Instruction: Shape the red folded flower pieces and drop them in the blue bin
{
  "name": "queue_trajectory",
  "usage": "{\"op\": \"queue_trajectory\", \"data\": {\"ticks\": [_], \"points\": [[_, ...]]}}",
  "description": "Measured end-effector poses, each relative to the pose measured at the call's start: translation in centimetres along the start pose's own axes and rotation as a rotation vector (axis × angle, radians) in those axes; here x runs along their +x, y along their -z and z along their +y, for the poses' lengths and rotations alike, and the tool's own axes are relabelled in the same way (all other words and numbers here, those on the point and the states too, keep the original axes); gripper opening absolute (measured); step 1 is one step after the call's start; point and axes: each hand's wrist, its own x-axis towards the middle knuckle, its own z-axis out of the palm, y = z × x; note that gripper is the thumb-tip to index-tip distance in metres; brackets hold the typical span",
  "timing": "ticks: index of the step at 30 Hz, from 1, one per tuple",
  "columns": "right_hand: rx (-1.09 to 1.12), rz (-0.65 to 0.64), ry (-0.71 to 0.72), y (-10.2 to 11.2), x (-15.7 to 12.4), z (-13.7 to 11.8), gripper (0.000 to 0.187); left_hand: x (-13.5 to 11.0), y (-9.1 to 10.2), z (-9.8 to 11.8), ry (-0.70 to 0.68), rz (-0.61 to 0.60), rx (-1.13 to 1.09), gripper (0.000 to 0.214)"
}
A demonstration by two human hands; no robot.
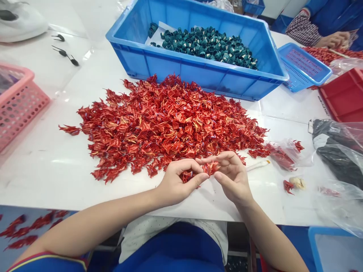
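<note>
A big heap of small red fabric petals (167,121) covers the middle of the white table (42,166). At its near edge my left hand (177,183) curls closed around a red petal piece (187,176). Right beside it, my right hand (231,173) pinches another red petal piece (211,167) between thumb and fingers. The two hands almost touch at the fingertips. Behind the heap stands a blue crate (198,73) holding many dark green rolled pieces (207,43).
A pink basket (17,102) sits at the left edge. At right are a small blue tray (303,68), a red bin (344,94), and clear plastic bags (340,151). Another person's hand (333,39) works at the far right corner. Loose petals (287,186) lie near my right hand.
</note>
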Motion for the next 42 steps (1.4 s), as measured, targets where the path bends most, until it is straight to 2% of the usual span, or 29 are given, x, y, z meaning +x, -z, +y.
{"op": "queue_trajectory", "data": {"ticks": [3,5,9,12,16,21,25,29,36,42], "points": [[-0.033,0.007,0.016,-0.1,-0.1,-0.1,0.027,-0.3,-0.1,-0.3,-0.181,0.042,0.144,0.029],[-0.063,-0.032,0.028,-0.1,-0.2,-0.3,0.028,-0.4,-0.1,-0.4,-0.204,0.034,0.155,0.026],[-0.149,-0.118,0.031,0.3,-0.5,-0.7,0.044,-0.3,-0.1,-0.4,-0.105,0.009,0.111,0.029],[-0.163,-0.135,0.029,0.5,-0.7,-0.9,0.046,-0.1,0.0,-0.1,-0.001,-0.009,0.058,0.034],[-0.133,-0.136,0.027,0.5,-0.6,-1.1,0.043,0.1,0.0,0.2,0.128,-0.017,-0.054,0.040],[-0.155,-0.097,0.015,0.5,-0.6,-1.2,0.035,0.1,-0.1,0.3,0.200,-0.035,-0.205,0.042],[-0.171,-0.074,0.029,0.6,-0.5,-0.9,0.027,0.2,0.0,0.0,0.297,-0.086,-0.327,0.047],[-0.216,-0.032,0.021,0.8,-0.6,-0.7,0.027,0.3,0.0,-0.4,0.384,-0.134,-0.464,0.048],[-0.269,-0.001,0.071,1.0,-0.6,-0.5,0.029,0.5,0.1,-0.6,0.458,-0.164,-0.540,0.047],[-0.266,-0.057,0.134,0.7,-0.7,-0.7,0.031,0.4,0.1,-0.4,0.391,-0.150,-0.427,0.047]]}}
